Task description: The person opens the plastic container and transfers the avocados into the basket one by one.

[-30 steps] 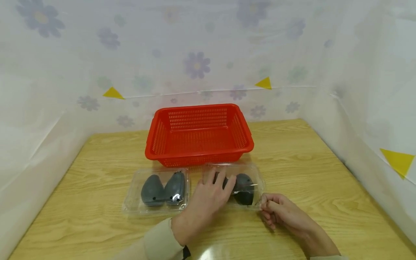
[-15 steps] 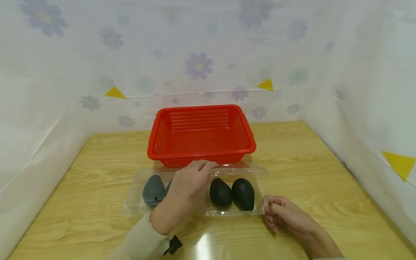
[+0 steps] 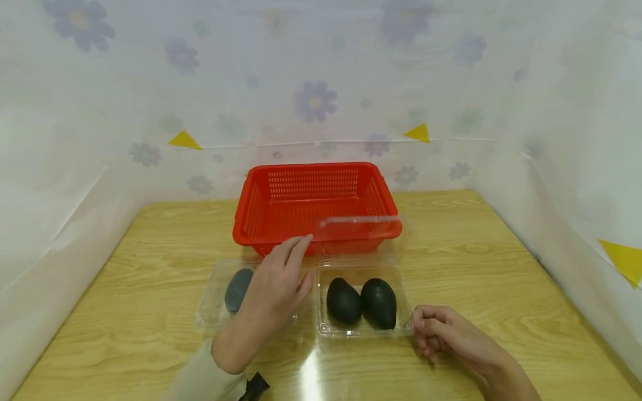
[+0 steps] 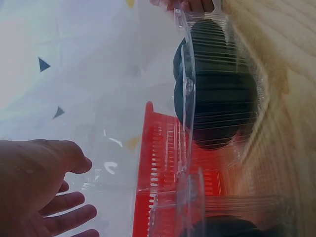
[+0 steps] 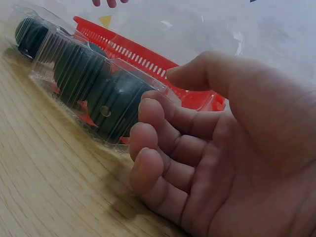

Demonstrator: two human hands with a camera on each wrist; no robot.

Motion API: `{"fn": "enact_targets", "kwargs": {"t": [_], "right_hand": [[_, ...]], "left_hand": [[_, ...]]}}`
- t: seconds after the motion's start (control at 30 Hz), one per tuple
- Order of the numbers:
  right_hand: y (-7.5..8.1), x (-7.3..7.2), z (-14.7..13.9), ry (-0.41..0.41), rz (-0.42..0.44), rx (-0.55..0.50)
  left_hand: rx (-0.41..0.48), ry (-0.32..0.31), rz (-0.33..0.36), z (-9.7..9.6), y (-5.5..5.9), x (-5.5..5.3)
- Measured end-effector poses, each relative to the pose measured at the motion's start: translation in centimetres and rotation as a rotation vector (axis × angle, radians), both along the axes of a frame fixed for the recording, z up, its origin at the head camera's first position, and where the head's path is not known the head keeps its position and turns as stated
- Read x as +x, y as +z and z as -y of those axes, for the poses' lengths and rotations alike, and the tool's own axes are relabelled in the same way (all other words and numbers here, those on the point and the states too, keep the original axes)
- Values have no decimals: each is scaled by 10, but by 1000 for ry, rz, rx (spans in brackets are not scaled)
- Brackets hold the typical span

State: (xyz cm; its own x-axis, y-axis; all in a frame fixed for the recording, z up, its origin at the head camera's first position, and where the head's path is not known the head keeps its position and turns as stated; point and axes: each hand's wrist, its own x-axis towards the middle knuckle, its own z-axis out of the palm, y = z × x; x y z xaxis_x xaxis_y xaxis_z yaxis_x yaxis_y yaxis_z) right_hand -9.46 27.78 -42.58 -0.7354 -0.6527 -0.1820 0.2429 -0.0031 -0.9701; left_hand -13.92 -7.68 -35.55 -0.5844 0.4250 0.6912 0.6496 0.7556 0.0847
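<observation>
Two dark avocados lie side by side in the right clear plastic clamshell box. Its transparent lid stands raised at the back, overlapping the basket's front. My left hand is over the left clamshell box, fingers extended and holding nothing. That box is closed; one avocado shows in it, the rest being hidden by the hand. My right hand rests at the right box's right end. In the right wrist view its fingers bend loosely beside the box wall, thumb apart.
Behind the boxes stands a red perforated plastic basket on the wood-grain table. White flowered sheeting encloses the table at the back and sides, with yellow triangles on it.
My left hand has moved off the right box toward the left one. The right box's lid has swung up and back, uncovering its avocados. My right hand has stayed at the box's end.
</observation>
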Motion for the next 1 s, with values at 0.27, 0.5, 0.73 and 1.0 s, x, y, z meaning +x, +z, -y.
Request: {"fn": "enact_targets", "kwargs": {"t": [0.27, 0.5, 0.73, 1.0], "right_hand": [[5, -2, -2, -155, -51, 121], [15, -1, 8, -478, -192, 354], [38, -4, 30, -650, -601, 643], [53, -10, 70, -453, -888, 763]], "left_hand": [[-1, -124, -66, 0, -13, 4], [-203, -243, 194, -7, -24, 7], [-375, -210, 538, -10, -24, 8], [-433, -168, 634, -17, -25, 6]]}}
